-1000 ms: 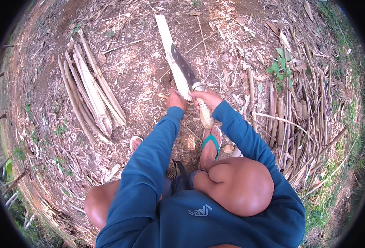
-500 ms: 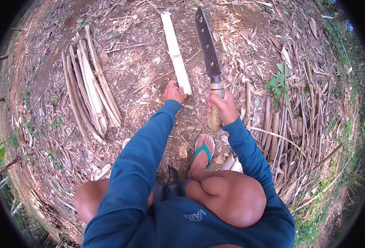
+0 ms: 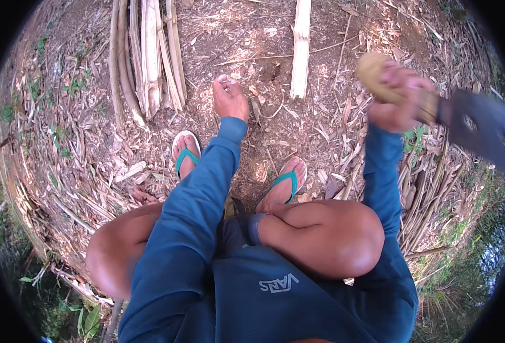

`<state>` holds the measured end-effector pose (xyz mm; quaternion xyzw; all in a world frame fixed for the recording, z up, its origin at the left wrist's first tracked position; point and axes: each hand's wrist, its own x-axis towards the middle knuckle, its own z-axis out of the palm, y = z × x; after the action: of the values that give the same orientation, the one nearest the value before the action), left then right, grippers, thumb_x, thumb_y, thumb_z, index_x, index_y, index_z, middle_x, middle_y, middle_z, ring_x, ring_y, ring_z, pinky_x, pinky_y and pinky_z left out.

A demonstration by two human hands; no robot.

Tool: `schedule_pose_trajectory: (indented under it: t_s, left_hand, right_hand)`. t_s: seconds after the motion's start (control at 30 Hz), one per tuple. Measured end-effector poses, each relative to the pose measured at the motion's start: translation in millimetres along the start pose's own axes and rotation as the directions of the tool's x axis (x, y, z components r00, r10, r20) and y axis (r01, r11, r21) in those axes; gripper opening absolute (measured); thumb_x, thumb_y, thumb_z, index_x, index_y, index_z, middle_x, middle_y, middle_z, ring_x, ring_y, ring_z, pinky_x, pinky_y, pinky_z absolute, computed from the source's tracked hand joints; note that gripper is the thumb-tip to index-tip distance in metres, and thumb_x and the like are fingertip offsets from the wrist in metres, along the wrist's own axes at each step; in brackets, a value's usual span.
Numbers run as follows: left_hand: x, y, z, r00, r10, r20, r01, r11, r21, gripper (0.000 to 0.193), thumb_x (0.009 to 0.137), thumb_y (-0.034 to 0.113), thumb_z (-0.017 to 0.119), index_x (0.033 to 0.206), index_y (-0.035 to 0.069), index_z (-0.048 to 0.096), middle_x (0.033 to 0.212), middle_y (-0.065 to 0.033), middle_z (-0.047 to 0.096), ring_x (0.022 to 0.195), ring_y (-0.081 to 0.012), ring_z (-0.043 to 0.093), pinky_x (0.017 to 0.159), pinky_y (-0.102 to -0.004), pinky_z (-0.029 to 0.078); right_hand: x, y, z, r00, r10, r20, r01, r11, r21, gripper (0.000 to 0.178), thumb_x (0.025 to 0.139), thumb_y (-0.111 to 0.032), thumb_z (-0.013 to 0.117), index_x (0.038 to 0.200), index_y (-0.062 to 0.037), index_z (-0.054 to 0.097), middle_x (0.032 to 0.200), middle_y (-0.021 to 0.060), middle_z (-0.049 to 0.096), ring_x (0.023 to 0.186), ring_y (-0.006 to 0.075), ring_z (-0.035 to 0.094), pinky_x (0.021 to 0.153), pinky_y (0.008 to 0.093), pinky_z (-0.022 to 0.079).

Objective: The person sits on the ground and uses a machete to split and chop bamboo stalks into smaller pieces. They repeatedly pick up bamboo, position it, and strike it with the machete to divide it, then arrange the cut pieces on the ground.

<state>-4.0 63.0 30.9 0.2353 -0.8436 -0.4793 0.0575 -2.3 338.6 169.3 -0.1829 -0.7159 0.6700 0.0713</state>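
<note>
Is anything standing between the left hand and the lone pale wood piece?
Nothing visible blocks the space between the left hand and the lone pale wood piece; only leaf litter and thin twigs lie on the ground there.

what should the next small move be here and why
I'd probably move the left hand right, to the near end of the split wood piece. That hand looks empty and sits apart from the piece, which lies on the ground with no hand on it. The right hand is taken up gripping the machete, whose blade points off to the right, away from that reach.
</note>
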Motion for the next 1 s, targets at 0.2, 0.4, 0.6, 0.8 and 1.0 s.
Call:
schedule_pose_trajectory:
  t_s: [0.2,0.4,0.6,0.8,1.0]
  left_hand:
    - [1.0,18.6,4.4,0.980,0.042,0.195,-0.030,0.998,-0.064,0.031,0.097,0.022,0.058,0.118,-0.001,0.055,0.102,-0.0150,0.063,0.091,-0.0241,0.060,0.084,-0.0365,0.047]
    - [-58.3,-8.8,81.1,0.751,0.026,0.659,-0.286,0.913,0.291,0.033,0.083,0.029,0.072,0.100,0.002,0.066,0.093,-0.0202,0.070,0.090,-0.0362,0.068,0.084,-0.0445,0.051]
    - [-51.3,2.4,88.1,0.744,-0.054,0.666,-0.281,0.879,0.385,0.025,0.081,0.020,0.071,0.096,0.000,0.067,0.095,-0.0240,0.070,0.092,-0.0404,0.068,0.085,-0.0470,0.052]
    - [-41.6,15.8,125.1,0.717,-0.028,0.696,-0.251,0.922,0.295,0.032,0.081,0.027,0.074,0.098,0.002,0.064,0.099,-0.0226,0.068,0.098,-0.0378,0.065,0.087,-0.0459,0.051]
    - [-32.3,-5.9,55.9,0.905,-0.064,0.421,-0.034,0.975,0.221,0.030,0.086,0.030,0.070,0.099,0.003,0.063,0.095,-0.0153,0.066,0.091,-0.0335,0.063,0.085,-0.0434,0.049]
  right_hand:
    - [-82.0,116.9,34.4,0.720,0.662,0.206,-0.690,0.714,0.118,0.014,0.080,-0.010,0.071,0.078,0.0022,0.064,0.057,0.0064,0.057,0.044,0.0166,0.055,0.043,0.0316,0.044]
    - [-83.1,97.6,32.0,0.701,0.667,0.252,-0.713,0.641,0.286,0.023,0.086,-0.019,0.073,0.097,-0.0003,0.064,0.066,0.0037,0.058,0.050,0.0133,0.056,0.045,0.0306,0.049]
    - [-70.7,14.4,9.3,0.849,0.464,0.252,-0.527,0.710,0.467,0.021,0.089,-0.017,0.072,0.094,-0.0039,0.056,0.071,0.0031,0.059,0.054,0.0116,0.058,0.050,0.0276,0.049]
    - [-94.2,34.9,-3.0,0.959,0.284,-0.020,-0.269,0.925,0.268,0.022,0.084,-0.005,0.071,0.099,-0.0018,0.055,0.077,0.0037,0.060,0.056,0.0105,0.057,0.049,0.0257,0.047]
    - [-2.9,-198.5,-55.1,0.913,-0.407,0.021,0.407,0.909,-0.085,0.018,0.091,-0.021,0.063,0.094,-0.0038,0.057,0.074,0.0052,0.058,0.064,0.0155,0.056,0.064,0.0316,0.049]
